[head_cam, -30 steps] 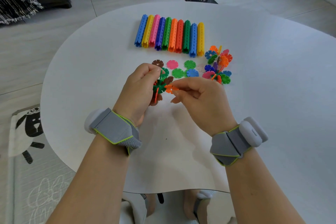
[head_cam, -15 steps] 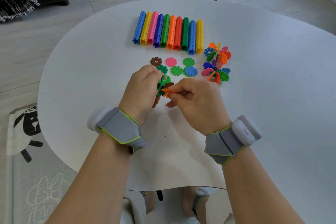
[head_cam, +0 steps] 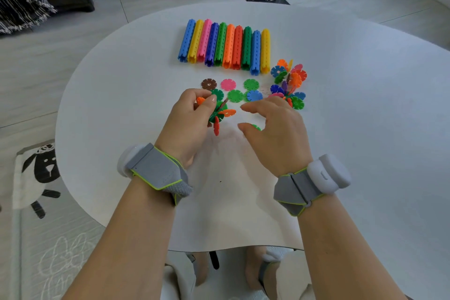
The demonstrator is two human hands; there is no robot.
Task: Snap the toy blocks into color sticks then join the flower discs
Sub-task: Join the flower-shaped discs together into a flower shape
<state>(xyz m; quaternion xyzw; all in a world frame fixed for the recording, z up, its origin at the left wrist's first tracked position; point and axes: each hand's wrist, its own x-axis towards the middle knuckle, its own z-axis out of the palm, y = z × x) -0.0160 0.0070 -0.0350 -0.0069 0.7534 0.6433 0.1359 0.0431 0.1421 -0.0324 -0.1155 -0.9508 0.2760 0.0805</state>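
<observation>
Flower-disc cluster in left hand, right hand loose beside it

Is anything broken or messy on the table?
Nothing looks broken or spilled. The color sticks lie side by side in a row, and the loose flower discs lie flat. The only odd bit is a tiny dark speck on the white table, between the wrists.

Right hand off disc cluster, fingers spread, orange disc attached
</observation>
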